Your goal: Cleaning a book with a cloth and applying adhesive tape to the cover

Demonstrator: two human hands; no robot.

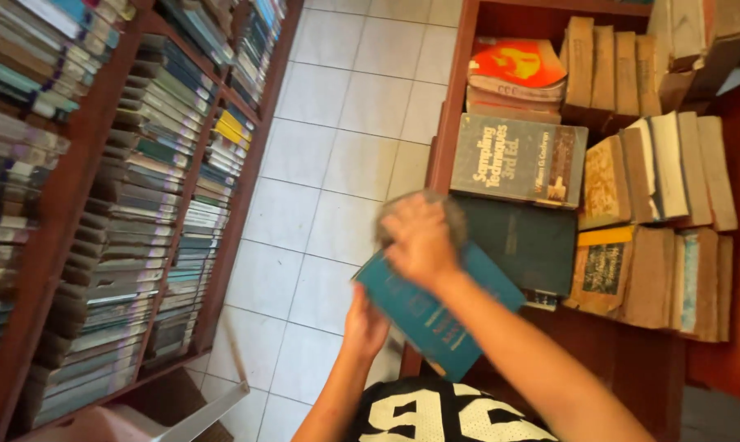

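Low in the frame's centre, the left hand [364,323] is gripping a teal book [435,307] from beneath, fingers clamped on its edge. The right hand [419,239] is pressing a grey cloth [450,214] onto its cover; wiping looks underway, with worn books [648,188] at upper right still waiting.

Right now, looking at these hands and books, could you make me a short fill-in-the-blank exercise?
1. The left hand holds a book whose cover is ____.
2. The right hand presses a grey ____ onto that book.
3. The floor between the shelves is laid with white ____.
4. The stack at the back has a cover coloured ____ on top.

Missing words: teal; cloth; tiles; orange
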